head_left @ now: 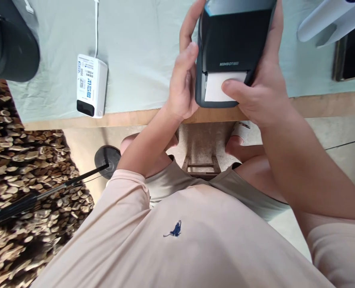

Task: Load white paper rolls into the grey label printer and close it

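Note:
A black handheld label printer (233,44) is held up over the table's front edge, its top cut off by the frame. White label paper (216,93) shows in the opening at its near end. My left hand (183,76) grips the printer's left side, fingers curled against it. Wrapped round the right side is my right hand (264,84), with the thumb lying on the white paper. Parts of the fingers of both hands are hidden behind the printer.
A white power bank (91,86) with a cable lies on the cloth-covered table (135,52). A black object (11,40) stands far left. At right are a white stand (330,22) and a dark tablet-like device (353,54). Stacked firewood (24,160) is at lower left.

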`<move>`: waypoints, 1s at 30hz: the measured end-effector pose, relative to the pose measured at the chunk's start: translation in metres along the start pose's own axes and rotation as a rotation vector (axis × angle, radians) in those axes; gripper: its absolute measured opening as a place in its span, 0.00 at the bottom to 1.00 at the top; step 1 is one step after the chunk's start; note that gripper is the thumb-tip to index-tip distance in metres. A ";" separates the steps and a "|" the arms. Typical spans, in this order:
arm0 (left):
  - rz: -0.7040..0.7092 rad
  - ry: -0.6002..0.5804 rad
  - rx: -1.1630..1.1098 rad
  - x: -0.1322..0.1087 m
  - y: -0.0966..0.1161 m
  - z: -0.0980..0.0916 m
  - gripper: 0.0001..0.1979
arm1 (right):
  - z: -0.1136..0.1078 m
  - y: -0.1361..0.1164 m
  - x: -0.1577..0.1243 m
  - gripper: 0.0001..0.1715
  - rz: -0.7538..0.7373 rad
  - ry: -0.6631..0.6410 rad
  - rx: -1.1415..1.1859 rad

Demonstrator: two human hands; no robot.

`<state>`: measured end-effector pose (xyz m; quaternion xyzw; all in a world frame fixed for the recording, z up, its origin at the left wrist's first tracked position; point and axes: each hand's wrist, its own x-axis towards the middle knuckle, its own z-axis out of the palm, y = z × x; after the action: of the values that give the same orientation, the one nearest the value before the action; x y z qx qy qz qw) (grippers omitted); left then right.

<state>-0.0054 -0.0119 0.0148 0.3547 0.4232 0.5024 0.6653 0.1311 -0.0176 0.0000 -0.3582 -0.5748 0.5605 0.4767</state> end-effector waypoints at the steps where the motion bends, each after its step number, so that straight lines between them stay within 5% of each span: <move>1: -0.018 0.008 0.027 0.000 0.000 0.001 0.21 | -0.001 0.001 0.002 0.47 -0.015 -0.020 0.038; 6: 0.048 -0.057 -0.088 0.001 -0.002 0.000 0.29 | -0.004 0.002 0.011 0.39 0.011 0.021 0.219; 8: 0.059 -0.161 -0.113 0.001 0.000 -0.004 0.24 | -0.004 0.000 0.012 0.36 0.029 0.066 0.215; 9: -0.010 -0.323 -0.034 0.001 0.001 -0.006 0.23 | -0.003 -0.002 0.012 0.35 0.034 0.076 0.204; 10: -0.030 -0.526 0.021 0.000 0.001 -0.009 0.33 | -0.002 -0.004 0.012 0.36 0.035 0.077 0.189; 11: -0.110 -0.504 0.088 0.000 0.002 -0.010 0.37 | -0.001 -0.005 0.012 0.37 0.039 0.076 0.179; 14: -0.138 -0.164 0.037 -0.001 0.001 -0.010 0.20 | 0.004 -0.005 0.012 0.39 0.035 0.058 0.181; 23: -0.307 0.092 -0.264 -0.005 0.007 0.008 0.19 | 0.009 -0.001 0.014 0.43 -0.005 0.069 0.238; 28: -0.450 0.377 -0.404 -0.003 0.004 0.000 0.43 | 0.007 -0.005 0.012 0.39 0.028 0.081 0.192; 30: -0.484 0.359 -0.382 -0.001 -0.002 -0.006 0.29 | 0.005 -0.005 0.012 0.39 0.039 0.082 0.160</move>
<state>-0.0104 -0.0131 0.0111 0.0192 0.5036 0.4546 0.7344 0.1232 -0.0081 0.0066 -0.3530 -0.5011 0.5986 0.5158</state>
